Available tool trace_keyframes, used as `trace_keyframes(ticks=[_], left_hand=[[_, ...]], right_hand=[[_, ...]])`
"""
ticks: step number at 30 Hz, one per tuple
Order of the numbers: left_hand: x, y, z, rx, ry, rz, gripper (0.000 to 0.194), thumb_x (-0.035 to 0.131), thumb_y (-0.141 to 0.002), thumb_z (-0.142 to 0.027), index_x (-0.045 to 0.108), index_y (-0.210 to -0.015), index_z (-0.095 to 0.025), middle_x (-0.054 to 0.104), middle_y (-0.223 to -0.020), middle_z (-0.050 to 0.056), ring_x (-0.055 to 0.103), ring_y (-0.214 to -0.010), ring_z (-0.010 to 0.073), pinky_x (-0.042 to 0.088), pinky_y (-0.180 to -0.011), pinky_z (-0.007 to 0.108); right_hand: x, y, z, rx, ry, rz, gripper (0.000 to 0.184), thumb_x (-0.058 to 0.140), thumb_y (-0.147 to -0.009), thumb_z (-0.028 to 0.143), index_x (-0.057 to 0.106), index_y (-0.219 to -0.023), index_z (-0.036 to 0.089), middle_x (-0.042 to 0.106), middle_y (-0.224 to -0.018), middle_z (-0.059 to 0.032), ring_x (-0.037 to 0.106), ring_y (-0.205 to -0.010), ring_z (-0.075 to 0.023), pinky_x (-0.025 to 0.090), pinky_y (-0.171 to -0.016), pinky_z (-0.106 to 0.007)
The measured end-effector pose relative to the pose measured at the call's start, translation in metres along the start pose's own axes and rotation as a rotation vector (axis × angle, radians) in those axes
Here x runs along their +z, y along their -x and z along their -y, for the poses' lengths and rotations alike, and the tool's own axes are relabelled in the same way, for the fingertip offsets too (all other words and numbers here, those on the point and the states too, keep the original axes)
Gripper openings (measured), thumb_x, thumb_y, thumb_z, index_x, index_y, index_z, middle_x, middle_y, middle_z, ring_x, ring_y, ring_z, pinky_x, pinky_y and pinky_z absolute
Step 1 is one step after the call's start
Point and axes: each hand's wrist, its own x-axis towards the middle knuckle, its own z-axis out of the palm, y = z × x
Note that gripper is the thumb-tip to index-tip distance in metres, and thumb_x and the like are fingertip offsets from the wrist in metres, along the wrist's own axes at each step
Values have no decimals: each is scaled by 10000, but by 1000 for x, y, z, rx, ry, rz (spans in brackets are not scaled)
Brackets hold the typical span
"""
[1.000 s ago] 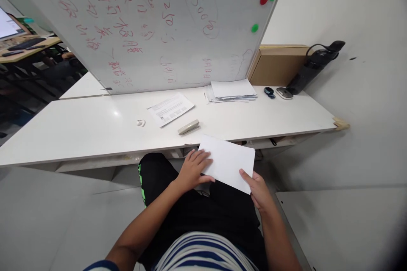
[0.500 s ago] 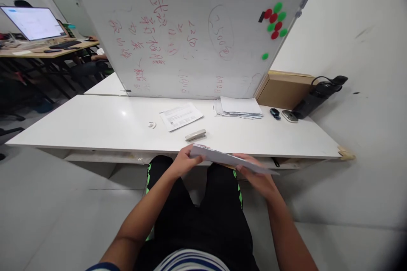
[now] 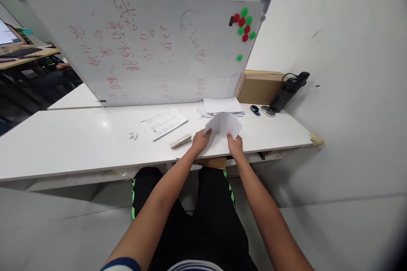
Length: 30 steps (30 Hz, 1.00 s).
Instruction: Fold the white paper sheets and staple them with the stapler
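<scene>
My left hand (image 3: 201, 140) grips the left side of some white paper (image 3: 223, 123), thumb on top. On the opposite side my right hand (image 3: 235, 144) pinches the same paper. The paper bows between them, above the front part of the white desk (image 3: 79, 139); whether it is one sheet or several I cannot tell. Left of my left hand lies a stapler (image 3: 181, 141). Beyond it rests a printed sheet (image 3: 165, 123). Just behind the held paper is a stack of papers (image 3: 222, 105).
A whiteboard (image 3: 143, 51) with red writing and round magnets stands along the desk's back. At the right are a cardboard box (image 3: 260, 89), a black bottle (image 3: 288, 92), a computer mouse (image 3: 267, 111) and a watch (image 3: 255, 110). A small white curved object (image 3: 133, 136) lies left.
Both hands have moved forward from near my lap to over the desk, carrying the paper. It was nearly flat and edge-on; now it is bowed. The view has shifted right.
</scene>
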Motion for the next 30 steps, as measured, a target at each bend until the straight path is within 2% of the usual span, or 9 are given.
trace_keyframes(ticks=[7, 11, 17, 19, 22, 24, 27, 29, 30], left_hand=[[-2, 1, 4, -41, 61, -24, 505, 403, -911, -561, 636, -1154, -185, 665, -1163, 76, 592, -1089, 270, 459, -908, 346], [-2, 3, 4, -27, 49, -22, 475, 398, -917, -550, 660, -1096, -196, 681, -1122, 64, 603, -1059, 268, 467, -886, 343], [-2, 3, 2, -28, 94, -29, 424, 427, -915, -517, 670, -1049, -197, 689, -1088, 70, 608, -1053, 273, 468, -896, 368], [-7, 9, -4, -12, 136, -46, 396, 481, -897, -491, 629, -1133, -209, 658, -1163, 75, 592, -1089, 262, 470, -902, 361], [-27, 28, -19, 116, 213, -134, 575, 568, -862, -441, 398, -1373, -242, 512, -1360, 102, 579, -1106, 220, 482, -885, 327], [-47, 43, -30, 237, 203, -185, 609, 528, -891, -425, 283, -1422, -253, 466, -1393, 114, 595, -1060, 184, 486, -876, 316], [-82, 56, -31, 351, -52, -207, 405, 416, -946, -413, 427, -1321, -259, 534, -1317, 81, 561, -1107, 188, 442, -947, 351], [-100, 56, -18, 347, -354, -158, 406, 508, -898, -442, 506, -1254, -247, 546, -1301, 81, 472, -1225, 254, 370, -1022, 418], [-107, 53, -7, 319, -508, -113, 466, 591, -840, -469, 527, -1239, -239, 523, -1331, 92, 403, -1284, 304, 339, -1040, 455]], right_hand=[[-5, -14, -6, -39, 141, 94, 476, 486, -843, 446, 629, -1143, 105, 647, -1158, -157, 575, -1122, -274, 418, -975, -384], [-3, -7, -11, -19, 183, 112, 525, 453, -860, 485, 599, -1205, 118, 621, -1207, -155, 552, -1156, -287, 415, -982, -392], [1, -2, -18, -11, 161, 70, 501, 444, -867, 474, 591, -1200, 130, 615, -1217, -144, 548, -1164, -258, 410, -991, -363], [0, -5, -19, 2, 124, 44, 459, 494, -842, 440, 604, -1157, 126, 622, -1206, -143, 554, -1160, -240, 399, -1006, -347], [-5, -13, -21, 51, -11, 18, 412, 573, -783, 379, 606, -1106, 124, 638, -1175, -134, 592, -1095, -219, 433, -973, -332], [-8, -18, -23, 117, -148, 39, 415, 613, -740, 339, 595, -1097, 128, 642, -1165, -123, 623, -1016, -209, 497, -877, -324], [-14, -24, -24, 236, -298, 155, 467, 664, -675, 313, 579, -1103, 145, 642, -1155, -104, 646, -888, -203, 546, -661, -299], [-16, -26, -23, 279, -326, 232, 484, 689, -647, 309, 583, -1091, 151, 651, -1125, -94, 645, -823, -196, 532, -561, -275], [-17, -26, -23, 287, -321, 254, 477, 693, -642, 308, 588, -1080, 151, 656, -1106, -92, 643, -803, -193, 525, -535, -265]])
